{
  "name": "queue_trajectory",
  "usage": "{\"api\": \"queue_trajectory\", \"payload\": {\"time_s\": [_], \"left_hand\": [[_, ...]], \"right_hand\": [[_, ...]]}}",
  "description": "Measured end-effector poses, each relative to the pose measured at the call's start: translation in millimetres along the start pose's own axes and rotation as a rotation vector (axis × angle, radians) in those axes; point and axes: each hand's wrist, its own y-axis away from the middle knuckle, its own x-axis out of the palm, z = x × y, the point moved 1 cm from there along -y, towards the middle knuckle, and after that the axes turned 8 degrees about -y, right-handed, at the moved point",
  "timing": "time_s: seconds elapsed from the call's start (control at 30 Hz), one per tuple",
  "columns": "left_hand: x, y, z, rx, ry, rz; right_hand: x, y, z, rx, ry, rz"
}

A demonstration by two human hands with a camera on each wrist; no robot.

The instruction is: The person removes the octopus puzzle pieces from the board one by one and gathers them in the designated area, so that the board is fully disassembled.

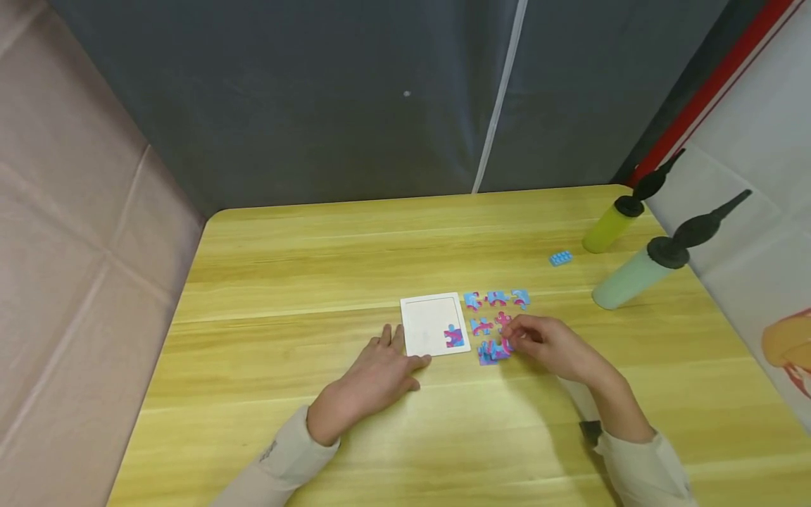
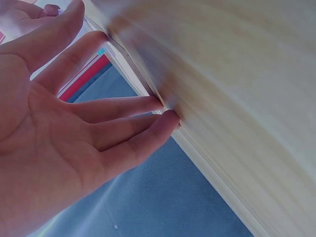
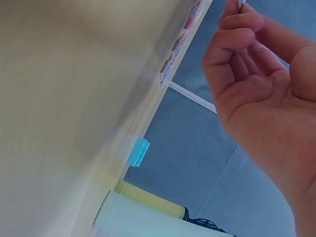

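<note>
A square white puzzle tray (image 1: 423,325) lies on the table, with a pink, blue and purple puzzle piece (image 1: 454,337) in its lower right corner. At the tray's lower left, my left hand (image 1: 379,373) touches the edge with extended, spread fingers. My right hand (image 1: 550,346) pinches a puzzle piece (image 3: 241,4) between thumb and fingertips; only its thin edge shows in the right wrist view. Beneath that hand's fingertips lies another puzzle piece (image 1: 486,356), partly covered. Several loose pieces, among them a blue and pink one (image 1: 497,298), lie in rows right of the tray.
A blue toy brick (image 1: 560,258) lies at the back right of the wooden table (image 1: 266,282). Beyond it, a yellow-green bottle (image 1: 606,229) and a pale green bottle (image 1: 632,280), both with black tops, stand near the right edge. A dark curtain (image 1: 317,105) hangs behind the table.
</note>
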Motion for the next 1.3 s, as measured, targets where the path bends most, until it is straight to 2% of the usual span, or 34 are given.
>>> {"api": "queue_trajectory", "payload": {"time_s": [0.2, 0.7, 1.0, 1.3], "left_hand": [[0.9, -0.1, 0.5, 0.01, -0.002, -0.014], [0.1, -0.5, 1.0, 0.01, -0.023, -0.024], [-0.5, 0.2, 1.2, 0.013, -0.024, -0.019], [0.2, 0.0, 0.5, 0.008, -0.014, -0.023]], "right_hand": [[-0.6, 2.4, -1.9, 0.0, 0.014, 0.014], [-9.2, 8.9, -4.9, -0.007, 0.057, -0.013], [-8.8, 8.4, -7.9, 0.026, 0.034, 0.015], [-11.8, 5.9, -9.7, 0.038, 0.071, 0.032]]}}
